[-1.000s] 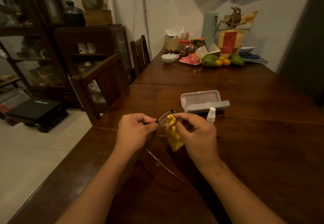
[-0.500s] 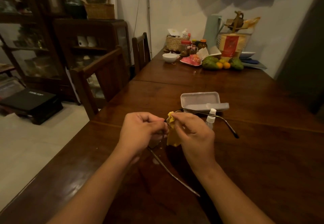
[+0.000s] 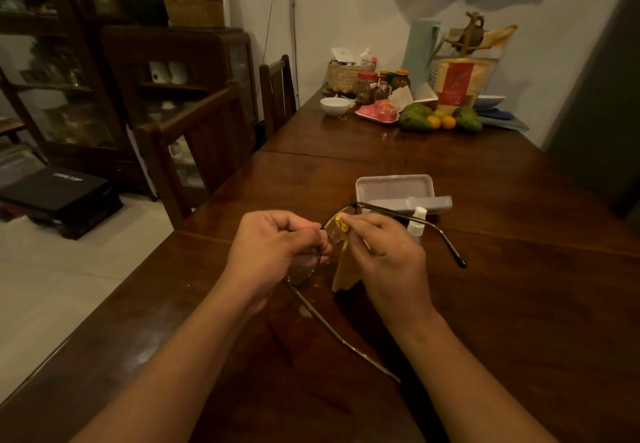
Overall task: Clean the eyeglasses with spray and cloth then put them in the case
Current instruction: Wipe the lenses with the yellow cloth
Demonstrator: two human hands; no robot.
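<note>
Eyeglasses (image 3: 332, 231) hang above the dark wooden counter (image 3: 519, 304), held between both hands with the temples unfolded. The left hand (image 3: 277, 248) has its fingers curled and pinches the frame at the inner edge of one lens, while the other lens shows below its knuckles. The right hand (image 3: 388, 252) pinches a yellow cloth (image 3: 344, 269) against the upper lens. The cloth is bunched at the fingertips and the rest of it hangs down toward the counter under the palm.

One temple runs off to the right, crossing in front of the spray bottle (image 3: 417, 224), and bends down to a dark tip. The other temple slants toward the person, low over the wood between the two forearms.

The small spray bottle stands upright with a white cap, partly hidden by the right hand, just beside the near side of the eyeglass case (image 3: 394, 189). The grey case lies open on the counter beyond the hands.

At the far end of the counter are a white bowl (image 3: 335, 105), a woven basket (image 3: 344, 77), jars, and green and orange fruit (image 3: 438, 120). Wooden chairs (image 3: 207, 130) stand along the left side, and a black box (image 3: 59, 193) rests on the floor.
</note>
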